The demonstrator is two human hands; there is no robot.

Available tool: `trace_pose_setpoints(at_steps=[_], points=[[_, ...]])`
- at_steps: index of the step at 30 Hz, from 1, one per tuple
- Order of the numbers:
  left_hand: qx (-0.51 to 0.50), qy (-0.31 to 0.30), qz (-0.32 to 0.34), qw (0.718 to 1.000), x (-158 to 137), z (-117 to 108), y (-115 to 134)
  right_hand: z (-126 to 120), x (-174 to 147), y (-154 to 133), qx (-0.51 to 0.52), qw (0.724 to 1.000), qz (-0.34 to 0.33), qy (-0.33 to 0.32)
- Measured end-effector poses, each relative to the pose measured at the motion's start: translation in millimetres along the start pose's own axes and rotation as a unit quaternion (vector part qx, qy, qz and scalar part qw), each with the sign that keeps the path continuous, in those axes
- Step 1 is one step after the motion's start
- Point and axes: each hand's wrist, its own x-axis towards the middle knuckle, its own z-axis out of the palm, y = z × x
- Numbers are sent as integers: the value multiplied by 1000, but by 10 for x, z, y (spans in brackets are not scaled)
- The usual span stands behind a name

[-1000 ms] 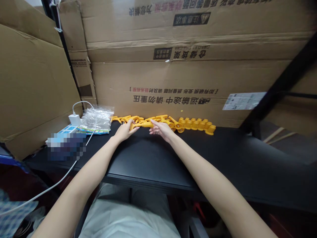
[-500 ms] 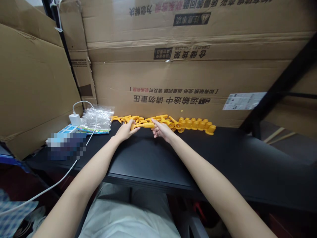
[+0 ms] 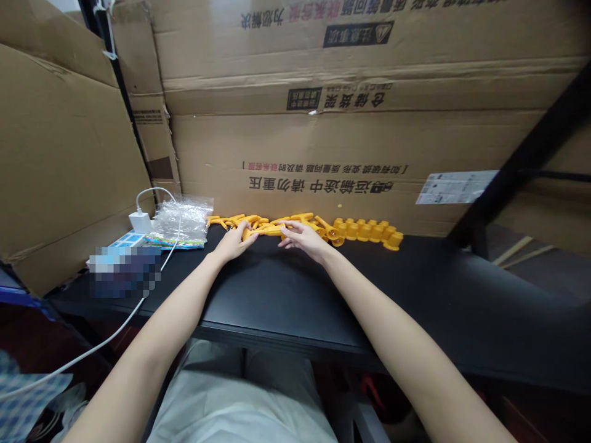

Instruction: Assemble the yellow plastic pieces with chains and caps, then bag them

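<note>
A yellow plastic handle lies level between my two hands, just above the black tabletop. My left hand is closed around its left end, thumb pointing right. At the other end, my right hand pinches the tip, its lower fingers loosely stretched out to the left. Behind my hands spreads a pile of similar yellow forked pieces, partly hidden by my fingers. To the right of it, several have round cupped ends facing me.
Yellow cup-shaped parts stand in rows right of the pile. A clear plastic bag, a white charger with its cable, and a blurred dark item lie left. Cardboard walls the back of the black table.
My right hand's lower fingers have uncurled and stretched out leftward, with the hand shifting slightly right. My left hand stays nearly in place on the yellow plastic handle.
</note>
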Motion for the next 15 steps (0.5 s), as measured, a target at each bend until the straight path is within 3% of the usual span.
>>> trace_pose_setpoints(at_steps=[15], points=[[10, 3, -6, 1000, -15, -9, 22, 13, 21, 34, 9, 1000, -2, 17]])
